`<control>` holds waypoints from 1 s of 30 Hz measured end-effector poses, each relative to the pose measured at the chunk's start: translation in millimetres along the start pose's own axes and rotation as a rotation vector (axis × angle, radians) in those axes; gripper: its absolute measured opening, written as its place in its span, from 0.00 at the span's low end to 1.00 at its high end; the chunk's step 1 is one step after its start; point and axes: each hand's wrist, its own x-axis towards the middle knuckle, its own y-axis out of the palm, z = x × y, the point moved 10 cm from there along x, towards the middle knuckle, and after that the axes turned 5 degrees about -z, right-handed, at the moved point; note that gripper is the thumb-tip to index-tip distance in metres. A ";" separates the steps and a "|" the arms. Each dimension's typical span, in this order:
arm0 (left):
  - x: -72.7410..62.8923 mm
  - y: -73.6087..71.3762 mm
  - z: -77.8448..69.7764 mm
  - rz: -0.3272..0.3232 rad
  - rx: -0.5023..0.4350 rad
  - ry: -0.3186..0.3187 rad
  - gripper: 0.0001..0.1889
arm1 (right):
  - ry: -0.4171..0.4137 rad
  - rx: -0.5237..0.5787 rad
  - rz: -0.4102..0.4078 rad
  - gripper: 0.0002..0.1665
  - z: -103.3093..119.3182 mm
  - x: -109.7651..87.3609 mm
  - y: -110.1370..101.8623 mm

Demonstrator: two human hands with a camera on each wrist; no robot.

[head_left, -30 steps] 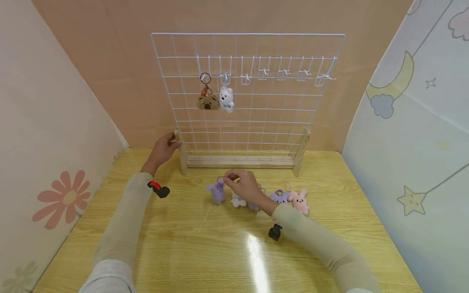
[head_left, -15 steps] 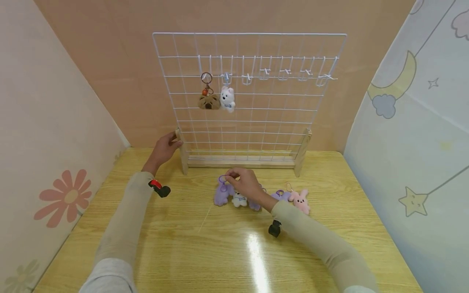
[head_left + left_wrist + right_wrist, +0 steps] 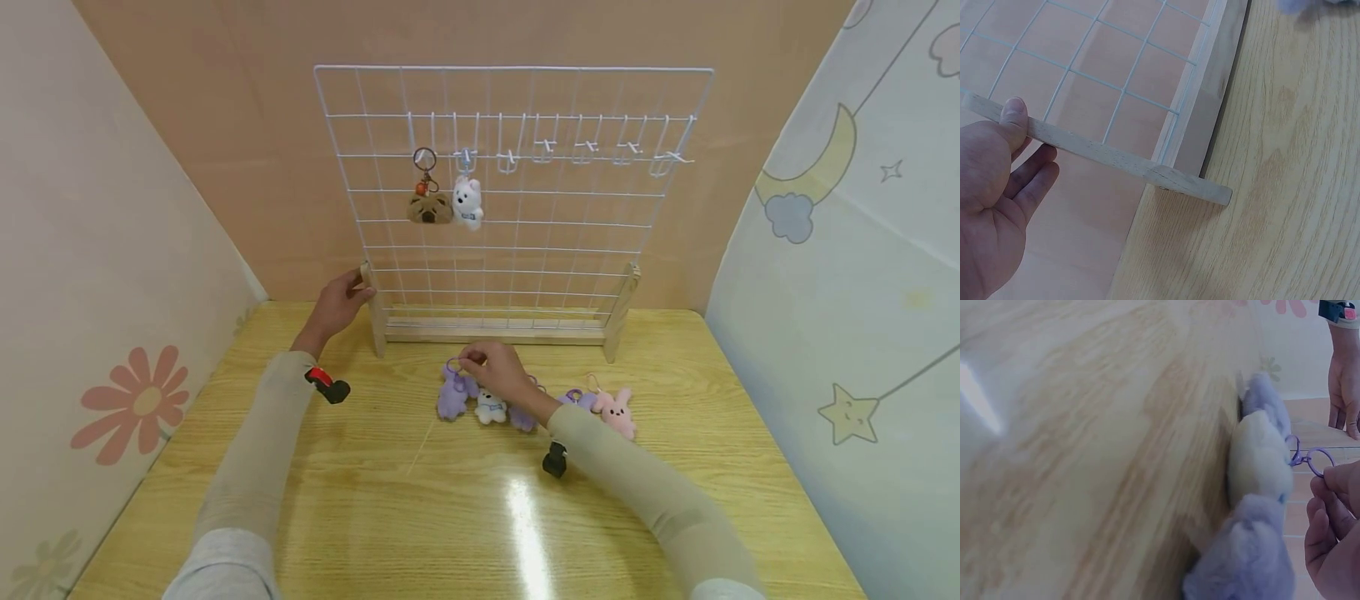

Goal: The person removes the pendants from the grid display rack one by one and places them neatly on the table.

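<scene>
My left hand (image 3: 335, 307) grips the left wooden upright (image 3: 1100, 152) of a white wire grid rack (image 3: 513, 68), thumb on one face and fingers on the other. Low over the table, my right hand (image 3: 497, 372) pinches the purple ring (image 3: 1320, 464) of a purple plush keychain (image 3: 452, 397). The plush hangs below the ring, close to the tabletop. Beside it lie a white plush keychain (image 3: 491, 408) and another purple one (image 3: 523, 417), partly hidden by my right hand and wrist.
Farther right on the wooden table (image 3: 360, 500) lie a purple plush (image 3: 576, 400) and a pink rabbit plush (image 3: 617, 414). A brown bear keychain (image 3: 430, 208) and a white dog keychain (image 3: 467, 202) hang on the rack's left hooks. Several bare hooks (image 3: 545, 147) continue rightward.
The held purple plush has turned and shifted slightly right, the right hand still pinching its ring. My left hand has stayed on the upright.
</scene>
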 end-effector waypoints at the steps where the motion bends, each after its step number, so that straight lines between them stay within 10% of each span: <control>1: 0.5 0.4 0.5 0.004 -0.001 -0.006 0.31 | 0.000 -0.006 0.005 0.07 -1.1 0.5 1.5; 30: -0.4 0.7 -1.6 0.003 0.008 -0.007 0.31 | 0.043 -0.076 0.080 0.12 -7.2 2.4 4.3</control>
